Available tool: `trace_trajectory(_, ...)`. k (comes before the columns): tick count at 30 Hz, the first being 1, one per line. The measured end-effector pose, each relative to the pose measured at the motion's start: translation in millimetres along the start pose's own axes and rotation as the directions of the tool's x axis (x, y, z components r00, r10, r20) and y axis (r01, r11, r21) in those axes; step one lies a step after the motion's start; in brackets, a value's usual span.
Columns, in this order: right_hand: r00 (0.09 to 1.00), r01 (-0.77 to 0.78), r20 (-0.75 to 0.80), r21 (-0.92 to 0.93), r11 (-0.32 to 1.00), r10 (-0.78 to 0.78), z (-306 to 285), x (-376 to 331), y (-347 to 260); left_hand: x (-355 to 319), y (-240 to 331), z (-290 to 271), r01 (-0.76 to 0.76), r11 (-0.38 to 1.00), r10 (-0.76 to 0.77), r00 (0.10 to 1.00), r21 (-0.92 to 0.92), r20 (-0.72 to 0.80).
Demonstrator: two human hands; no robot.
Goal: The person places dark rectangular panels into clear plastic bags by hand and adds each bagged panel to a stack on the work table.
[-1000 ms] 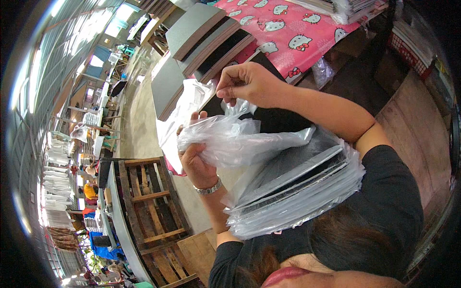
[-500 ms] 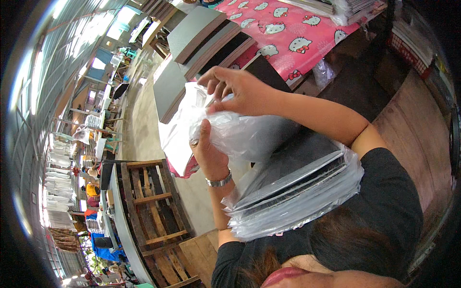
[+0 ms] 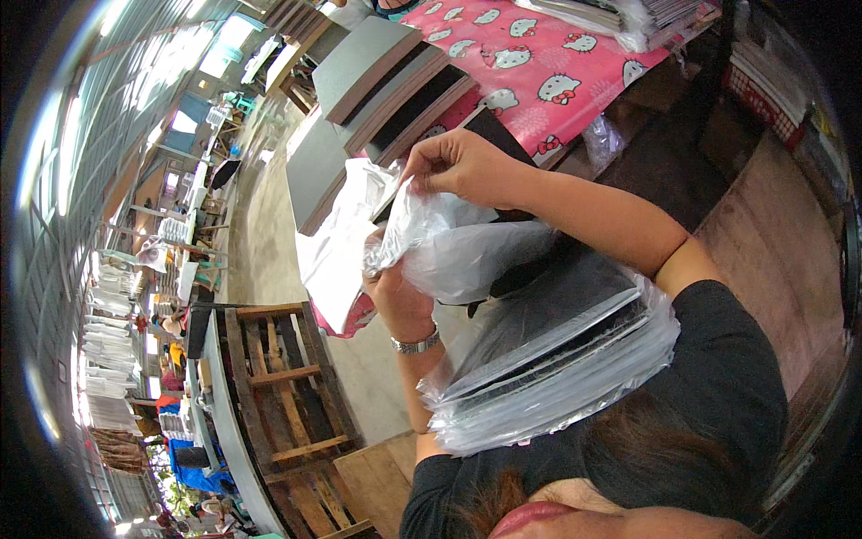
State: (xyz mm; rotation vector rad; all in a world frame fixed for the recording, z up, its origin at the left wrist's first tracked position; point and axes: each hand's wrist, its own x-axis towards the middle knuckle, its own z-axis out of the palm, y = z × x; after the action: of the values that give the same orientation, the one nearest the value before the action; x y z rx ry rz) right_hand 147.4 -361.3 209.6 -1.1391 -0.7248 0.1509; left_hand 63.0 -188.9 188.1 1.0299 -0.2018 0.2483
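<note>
A thin translucent plastic bag [image 3: 480, 260] hangs between my hands, its mouth bunched and crumpled. My left hand [image 3: 400, 296], with a metal watch on the wrist, is closed on the bag's near-left edge; part of its fingers is behind the film. Fingers pinched, my right hand [image 3: 462, 169] grips the upper edge of the bag. Beneath and beyond lies a pile of white plastic bags [image 3: 337, 256] on the table. Close to my body is a stack of dark flat panels wrapped in clear plastic [image 3: 557, 364].
Grey and black boards [image 3: 382, 85] are stacked on the table beyond my hands. A pink patterned cloth [image 3: 539, 67] covers the table, with wrapped stacks [image 3: 620, 18] at its far end. A wooden pallet [image 3: 287, 377] stands left; a red crate [image 3: 763, 99] is far right.
My right hand has closed from spread fingers to a pinch on the bag's edge. My left fingers have closed onto the film, and the bag's mouth is drawn up between both hands.
</note>
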Motion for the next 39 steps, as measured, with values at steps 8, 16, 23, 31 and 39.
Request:
trace_trajectory(8,0.999,0.033,0.030,-0.269,0.963,-0.025,5.7,-5.9,-12.7,10.2,6.4,0.2,-0.011,1.000,0.011,0.997,0.003,-0.074)
trace_trajectory(16,0.984,0.122,-0.044,-0.543,0.831,-0.173,17.2,-6.6,-20.1,2.6,4.3,20.8,0.024,0.997,-0.015,0.993,0.075,-0.114)
trace_trajectory(23,0.934,0.232,-0.063,-0.644,0.729,-0.352,-2.7,-7.9,-11.9,5.1,13.8,24.9,0.021,0.959,0.007,0.995,0.281,-0.098)
trace_trajectory(31,0.857,-0.488,0.169,-0.033,0.872,0.486,13.0,-46.9,-4.6,-24.0,25.2,-11.4,0.175,0.923,-0.195,0.980,0.342,0.026)
trace_trajectory(39,0.984,-0.138,0.171,0.610,0.780,0.041,-41.4,-53.6,-15.8,-77.7,35.0,-59.6,0.124,0.874,-0.279,0.920,0.469,0.277)
